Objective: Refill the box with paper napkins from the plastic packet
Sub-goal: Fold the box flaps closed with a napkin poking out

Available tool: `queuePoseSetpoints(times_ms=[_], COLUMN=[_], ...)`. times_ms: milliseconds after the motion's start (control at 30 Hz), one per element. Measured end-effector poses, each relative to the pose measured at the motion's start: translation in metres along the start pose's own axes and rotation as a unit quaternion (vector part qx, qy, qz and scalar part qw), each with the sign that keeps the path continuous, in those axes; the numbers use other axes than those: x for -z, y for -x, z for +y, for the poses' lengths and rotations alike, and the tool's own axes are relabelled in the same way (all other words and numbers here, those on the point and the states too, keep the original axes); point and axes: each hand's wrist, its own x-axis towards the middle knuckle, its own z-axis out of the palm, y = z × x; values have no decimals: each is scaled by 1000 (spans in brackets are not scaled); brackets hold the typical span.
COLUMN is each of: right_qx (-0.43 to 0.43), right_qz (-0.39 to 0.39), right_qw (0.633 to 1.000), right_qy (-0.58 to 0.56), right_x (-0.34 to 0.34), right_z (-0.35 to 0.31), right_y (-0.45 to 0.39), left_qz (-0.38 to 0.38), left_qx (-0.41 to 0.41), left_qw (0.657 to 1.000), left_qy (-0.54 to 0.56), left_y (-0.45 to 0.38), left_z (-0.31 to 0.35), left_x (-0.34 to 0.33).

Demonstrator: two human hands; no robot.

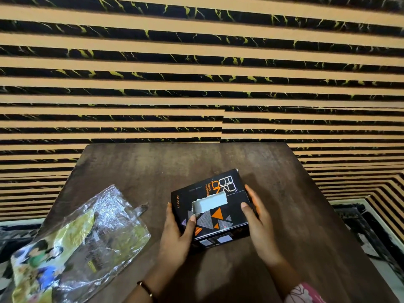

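A black box (220, 219) with orange and grey triangles stands on the dark wooden table (142, 171), near its middle. A rectangular slot cut in its top shows white napkins (209, 203) inside. My left hand (177, 235) grips the box's left side, thumb on the top by the slot. On the right side my right hand (258, 224) holds the box, thumb resting on top. The plastic packet (83, 241), crumpled, clear with green and printed parts, lies flat at the table's front left, apart from both hands. It looks flattened; no napkins are visible in it.
A wall (196, 73) of black and tan stripes rises behind the table. The table's left and right edges slope inward toward the back. Dark patterned floor (360, 226) shows to the right of the table.
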Motion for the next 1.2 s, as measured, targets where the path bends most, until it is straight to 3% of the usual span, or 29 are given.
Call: queuePoseSetpoints(times_ms=[200,367,500,767,1200], right_qx=[-61,-114,-113,-106,-120], right_qz=[7,13,13,9,1], right_qw=[991,982,985,988,980], right_qy=[-115,-149,-132,-113,-158], right_x=[-2,-13,-17,-36,-64], right_z=[27,42,42,39,20], right_y=[-5,-14,-43,-132,-255], left_qz=[20,10,17,34,21], left_qx=[90,66,84,27,33], left_qw=[982,979,979,993,994], left_qy=[163,193,187,107,103], left_y=[-14,-26,-51,-130,-256], left_z=[-20,-5,-5,12,38], left_x=[-6,-5,-8,-10,-15])
